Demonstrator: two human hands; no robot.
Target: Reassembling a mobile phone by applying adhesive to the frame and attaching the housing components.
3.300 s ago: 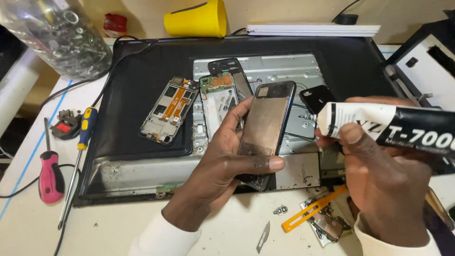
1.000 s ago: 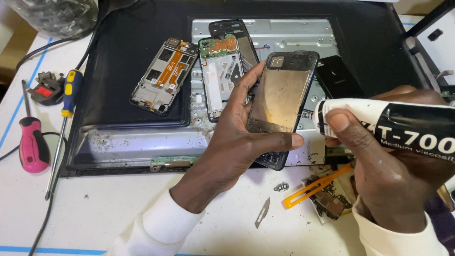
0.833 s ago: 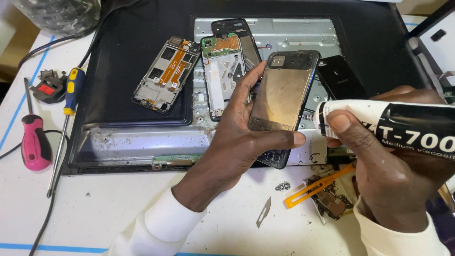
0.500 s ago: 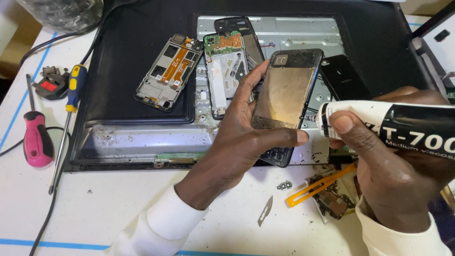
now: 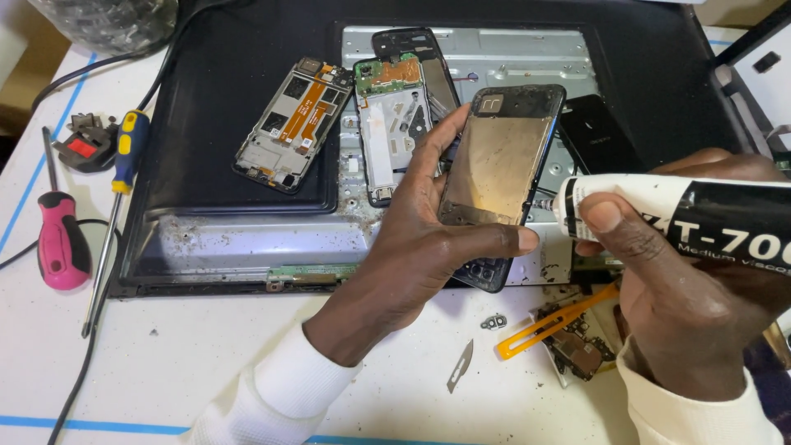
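Cluttered workbench (image 5: 165,371), glue tube (image 5: 700,218) beside phone cover (image 5: 498,169)

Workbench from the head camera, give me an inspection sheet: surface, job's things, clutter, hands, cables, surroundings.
Surface: white table, dark panel laid flat on it.
Job's things: phone back cover; glue tube, nozzle at the cover's right edge.
Clutter: two opened phone frames, screwdrivers, yellow pry tool, blade.
Hands: left hand holds the cover; right hand grips the tube.
Cables: black cable, plug.
Surroundings: clear bag, contents unclear.
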